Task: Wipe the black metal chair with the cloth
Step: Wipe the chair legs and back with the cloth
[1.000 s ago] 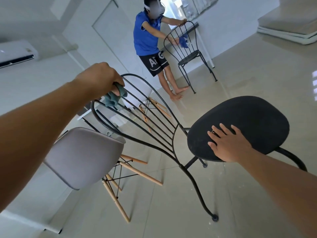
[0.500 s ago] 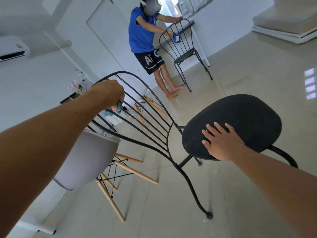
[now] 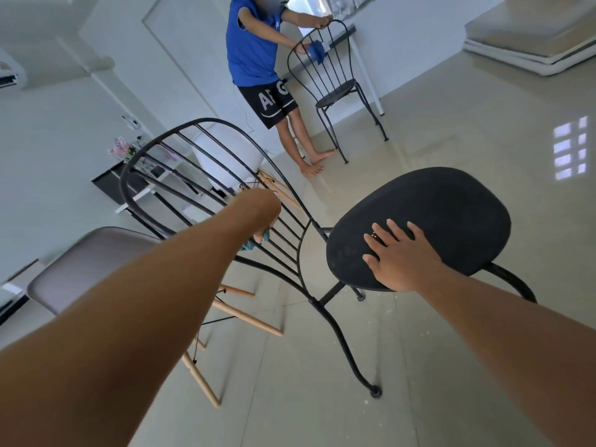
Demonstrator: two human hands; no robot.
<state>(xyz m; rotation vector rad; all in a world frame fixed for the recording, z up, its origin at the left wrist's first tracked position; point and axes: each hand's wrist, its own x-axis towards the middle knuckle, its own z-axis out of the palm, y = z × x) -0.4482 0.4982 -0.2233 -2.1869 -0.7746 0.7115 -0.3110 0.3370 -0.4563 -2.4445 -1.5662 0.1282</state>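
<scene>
The black metal chair (image 3: 451,214) stands in front of me, its round seat to the right and its barred backrest (image 3: 180,175) to the left. My left hand (image 3: 263,211) is shut on a teal cloth (image 3: 254,242), pressed against the lower backrest bars near where they meet the seat. Most of the cloth is hidden under my hand. My right hand (image 3: 400,258) lies flat on the near edge of the seat, fingers spread.
A grey shell chair (image 3: 87,262) with wooden legs stands close behind the backrest at the left. Farther back, a person in a blue shirt (image 3: 254,46) wipes another black chair (image 3: 335,79) by a white table. A mattress (image 3: 529,43) lies at the far right.
My left hand with the cloth has slid down the backrest bars from the top rim toward the seat. My right hand stayed on the seat. The view has shifted slightly.
</scene>
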